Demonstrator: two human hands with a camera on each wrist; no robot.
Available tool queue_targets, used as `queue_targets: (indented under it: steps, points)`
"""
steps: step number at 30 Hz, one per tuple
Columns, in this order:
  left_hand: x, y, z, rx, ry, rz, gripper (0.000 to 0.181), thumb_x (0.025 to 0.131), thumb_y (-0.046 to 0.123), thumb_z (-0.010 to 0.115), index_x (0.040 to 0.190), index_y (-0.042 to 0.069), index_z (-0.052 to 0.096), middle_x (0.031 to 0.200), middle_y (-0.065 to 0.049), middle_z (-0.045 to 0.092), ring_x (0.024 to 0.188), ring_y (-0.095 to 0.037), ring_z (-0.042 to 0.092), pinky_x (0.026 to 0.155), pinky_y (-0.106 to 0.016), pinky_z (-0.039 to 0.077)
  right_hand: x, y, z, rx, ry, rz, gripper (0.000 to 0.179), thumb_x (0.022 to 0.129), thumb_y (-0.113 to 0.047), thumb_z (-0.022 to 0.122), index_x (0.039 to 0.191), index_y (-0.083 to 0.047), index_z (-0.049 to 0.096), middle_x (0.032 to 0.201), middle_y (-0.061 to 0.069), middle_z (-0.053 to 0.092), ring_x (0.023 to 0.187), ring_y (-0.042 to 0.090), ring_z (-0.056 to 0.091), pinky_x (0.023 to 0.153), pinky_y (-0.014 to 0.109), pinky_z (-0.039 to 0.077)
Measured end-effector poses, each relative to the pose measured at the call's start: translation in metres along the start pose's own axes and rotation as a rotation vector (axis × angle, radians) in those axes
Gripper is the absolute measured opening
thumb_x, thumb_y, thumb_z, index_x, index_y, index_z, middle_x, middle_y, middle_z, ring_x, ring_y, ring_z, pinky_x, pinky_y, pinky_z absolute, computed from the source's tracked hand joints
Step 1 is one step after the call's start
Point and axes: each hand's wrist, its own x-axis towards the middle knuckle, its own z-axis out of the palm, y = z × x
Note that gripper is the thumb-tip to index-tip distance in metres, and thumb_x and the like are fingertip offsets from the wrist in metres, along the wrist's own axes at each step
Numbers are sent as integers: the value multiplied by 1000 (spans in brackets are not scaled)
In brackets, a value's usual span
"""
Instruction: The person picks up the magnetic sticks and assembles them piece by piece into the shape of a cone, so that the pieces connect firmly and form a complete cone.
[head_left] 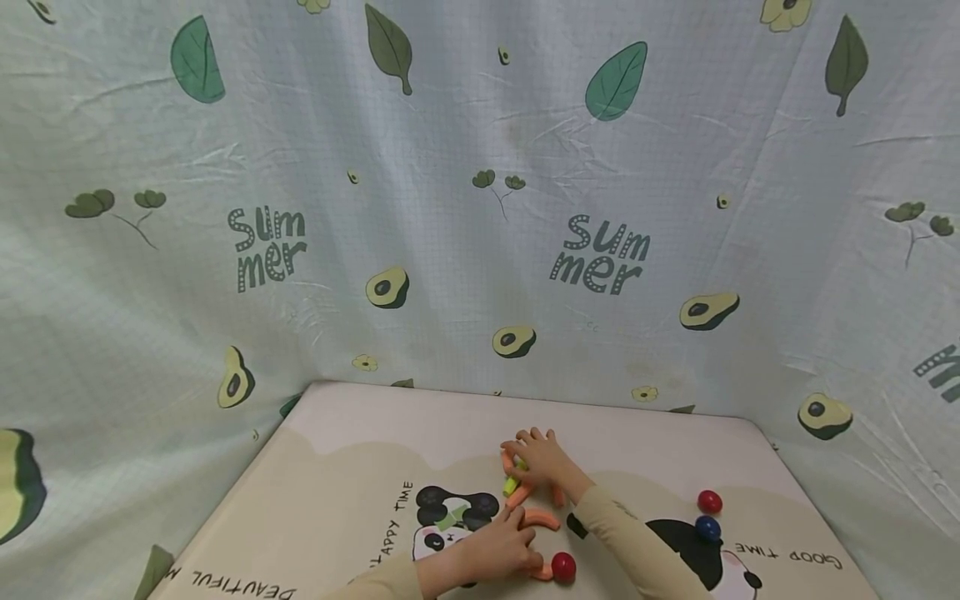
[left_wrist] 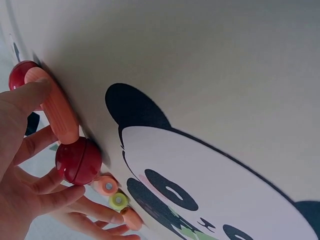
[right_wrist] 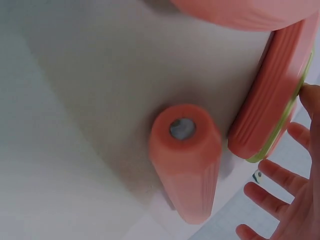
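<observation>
In the left wrist view my left hand (head_left: 495, 550) holds a curved, ribbed orange stick (left_wrist: 62, 112), its thumb laid over one end. At the stick's lower end is a red ball (left_wrist: 78, 160), with the other fingers around it. Another red ball (head_left: 564, 567) stands at the opposite end. My right hand (head_left: 543, 458) spreads its fingers over a cluster of orange sticks and a lime-green stick (head_left: 512, 483). Its thumb touches the green stick, which lies against an orange stick (right_wrist: 270, 90) in the right wrist view.
Another curved orange stick (head_left: 542, 519) lies just beyond my left hand. An orange stick with a round metal end (right_wrist: 185, 165) lies apart from the pair. Farther right on the panda-printed table (head_left: 337, 442) are a red ball (head_left: 709, 502) and a blue ball (head_left: 707, 527). A printed curtain (head_left: 450, 208) hangs behind.
</observation>
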Motion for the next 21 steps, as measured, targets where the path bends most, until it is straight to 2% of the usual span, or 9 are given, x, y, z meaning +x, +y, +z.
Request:
queue_targets:
  steps: [8,15,21]
  points:
    - [0,-1,0,17,17,11,18,88,35,47,90,37,64,67,11,47,72,-10,26,71,-23,26,3,-3,0,-17,-6,6,35,85,-45,50,115,-28,55,107,4,52,100,24,45,84,52,34]
    - [0,-1,-1,3,9,8,16,87,33,50,92,37,65,67,10,47,74,-11,28,72,-23,28,4,-7,-4,-17,-25,8,23,84,-37,52,104,-29,57,97,8,54,93,25,45,78,49,33]
    - [0,-1,-1,-12,-18,1,18,87,33,49,94,37,65,69,10,48,75,-11,31,73,-23,29,7,-9,-1,-37,-33,7,22,84,-37,52,104,-28,57,97,5,54,94,25,45,83,51,33]
